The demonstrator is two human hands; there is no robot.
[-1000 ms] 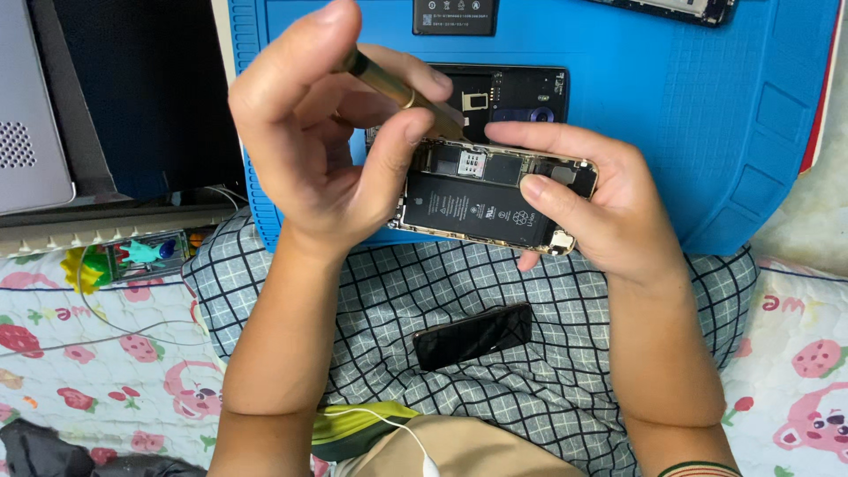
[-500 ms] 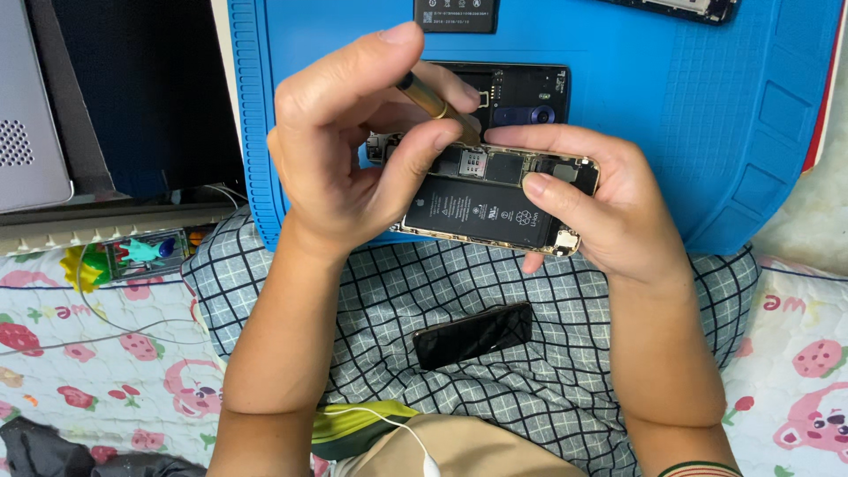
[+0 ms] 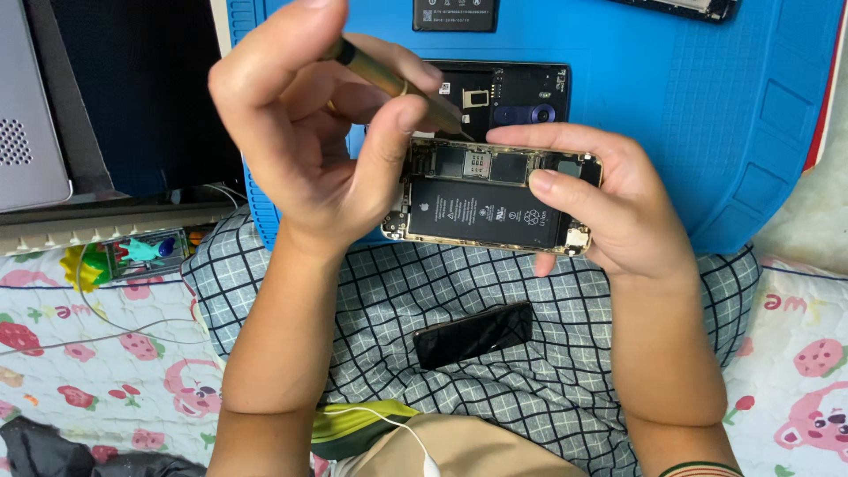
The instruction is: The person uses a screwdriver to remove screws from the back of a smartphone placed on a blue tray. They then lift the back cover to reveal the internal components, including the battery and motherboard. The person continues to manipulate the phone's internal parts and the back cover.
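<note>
My right hand (image 3: 609, 199) grips an opened smartphone (image 3: 490, 199) by its right end, holding it level above my lap; its black battery and circuit boards face up. My left hand (image 3: 305, 150) pinches a gold-coloured screwdriver (image 3: 389, 81), slanted down to the right, with its tip at the phone's upper edge near the boards. The left thumb rests on the phone's left end.
A blue work mat (image 3: 671, 97) lies behind, carrying a second opened black phone (image 3: 512, 93), a loose black battery (image 3: 455, 13) and another dark part (image 3: 689, 7). A black phone (image 3: 474, 334) lies on the checked pillow (image 3: 530, 371). A grey laptop (image 3: 26, 132) sits far left.
My left hand has swung the screwdriver over and brought its tip down onto the phone's upper edge. The phone and my right hand stay nearly still.
</note>
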